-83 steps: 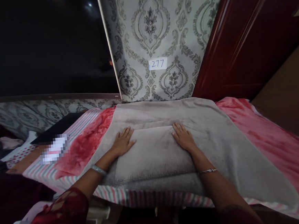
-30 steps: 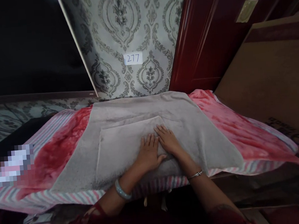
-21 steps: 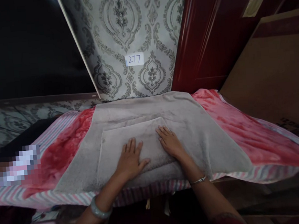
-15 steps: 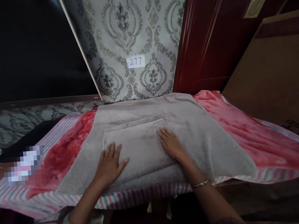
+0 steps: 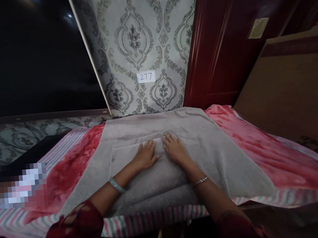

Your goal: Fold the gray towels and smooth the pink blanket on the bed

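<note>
Both the left hand [image 5: 145,156] and the right hand [image 5: 175,149] lie palm down on a folded gray cloth [image 5: 158,176], side by side with a narrow strip of fabric between them. The left has its fingers slightly parted and its thumb stretched toward the right; the right has its fingers a little spread, their tips at the far edge of the fold. That folded part sits in the middle of a wider gray spread [image 5: 242,167], near its front edge (whether the two are one piece, I cannot tell). The left wrist wears a pale bangle [image 5: 117,185], the right a thin metal bracelet [image 5: 201,181]. Beneath the gray, a red plush blanket [image 5: 263,147] shows on either side, and under that a striped cloth [image 5: 153,220] hangs over the front edge. Behind, a white card [image 5: 146,76] reading 277 is on the patterned wallpaper [image 5: 134,36], between a black screen [image 5: 33,59] at left and a dark red panel [image 5: 216,48]. A cardboard box [image 5: 291,86] stands at far right.
</note>
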A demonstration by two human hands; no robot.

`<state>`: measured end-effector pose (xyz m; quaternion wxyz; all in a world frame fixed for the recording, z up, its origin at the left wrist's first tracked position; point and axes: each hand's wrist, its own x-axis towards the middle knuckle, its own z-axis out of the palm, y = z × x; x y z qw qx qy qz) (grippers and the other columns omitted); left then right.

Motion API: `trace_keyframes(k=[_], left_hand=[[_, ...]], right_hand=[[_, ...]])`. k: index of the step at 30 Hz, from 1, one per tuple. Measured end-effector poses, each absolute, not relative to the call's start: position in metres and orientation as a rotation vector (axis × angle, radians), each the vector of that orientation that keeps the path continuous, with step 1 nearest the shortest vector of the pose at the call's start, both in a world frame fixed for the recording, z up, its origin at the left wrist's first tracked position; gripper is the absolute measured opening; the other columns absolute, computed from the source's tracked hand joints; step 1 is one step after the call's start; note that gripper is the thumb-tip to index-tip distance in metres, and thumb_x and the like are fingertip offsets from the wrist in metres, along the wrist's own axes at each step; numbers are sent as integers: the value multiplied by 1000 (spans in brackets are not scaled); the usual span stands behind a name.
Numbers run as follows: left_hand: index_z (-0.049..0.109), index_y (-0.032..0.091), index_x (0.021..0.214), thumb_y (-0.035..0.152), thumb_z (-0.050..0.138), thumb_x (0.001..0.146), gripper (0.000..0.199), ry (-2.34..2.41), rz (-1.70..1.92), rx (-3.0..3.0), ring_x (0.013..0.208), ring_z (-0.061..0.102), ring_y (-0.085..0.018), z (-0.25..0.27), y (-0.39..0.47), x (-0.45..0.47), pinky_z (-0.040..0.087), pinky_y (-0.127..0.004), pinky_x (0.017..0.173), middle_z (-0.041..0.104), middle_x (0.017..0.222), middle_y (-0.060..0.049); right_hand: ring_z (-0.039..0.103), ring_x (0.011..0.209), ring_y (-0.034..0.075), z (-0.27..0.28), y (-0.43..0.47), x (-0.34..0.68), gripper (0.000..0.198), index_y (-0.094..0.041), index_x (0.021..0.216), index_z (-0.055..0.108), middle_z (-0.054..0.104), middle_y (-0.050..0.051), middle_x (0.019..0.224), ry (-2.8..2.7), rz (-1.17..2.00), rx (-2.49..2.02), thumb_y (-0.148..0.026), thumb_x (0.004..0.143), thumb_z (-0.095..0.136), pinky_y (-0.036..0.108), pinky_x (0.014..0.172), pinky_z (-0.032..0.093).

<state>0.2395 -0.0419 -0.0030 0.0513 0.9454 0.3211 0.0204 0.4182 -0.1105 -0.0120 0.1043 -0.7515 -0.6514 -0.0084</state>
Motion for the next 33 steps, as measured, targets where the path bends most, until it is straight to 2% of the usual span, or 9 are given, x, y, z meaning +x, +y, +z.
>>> trace_keyframes(k=[8,14,20,25,29,33], left_hand=[[31,13,156,54,36,99,71,945,219,2965,153,19,-30,-30,-28,257,17,-57,123,26,164,-19],[31,12,156,56,36,98,73,1208,137,2908,153,19,-32,-21,-8,212,15,-60,121,22,164,-19],[31,13,156,52,30,98,70,1507,125,2771,152,22,-32,-16,9,144,20,-61,119,26,163,-19],[34,11,155,55,27,98,73,1688,83,2628,151,24,-35,2,20,129,21,-62,117,26,163,-21],[34,11,154,49,32,98,68,1457,127,2771,153,20,-32,16,15,182,16,-60,120,26,163,-20],[33,16,155,48,35,98,66,1050,183,2889,152,25,-29,3,2,249,19,-57,121,30,162,-18]], right_hand=[[20,152,26,-35,-103,424,56,-23,157,34,26,3,165,-1914,-14,-2223,-30,101,29,53,120,23],[20,152,24,-34,-101,424,56,-25,157,33,25,3,165,-1912,0,-2247,-31,102,29,51,120,22],[19,153,24,-37,-102,424,55,-24,157,32,23,3,166,-1928,4,-2252,-30,102,29,51,119,22],[26,150,25,-19,-90,428,55,-24,154,39,32,7,163,-1894,76,-2278,-26,100,34,54,117,26],[26,150,25,0,-67,424,55,-21,153,41,34,8,162,-1866,-21,-2231,-22,99,31,53,118,24],[22,151,25,-10,-50,419,55,-21,154,38,31,5,163,-1959,-50,-2202,-25,100,31,55,120,19]])
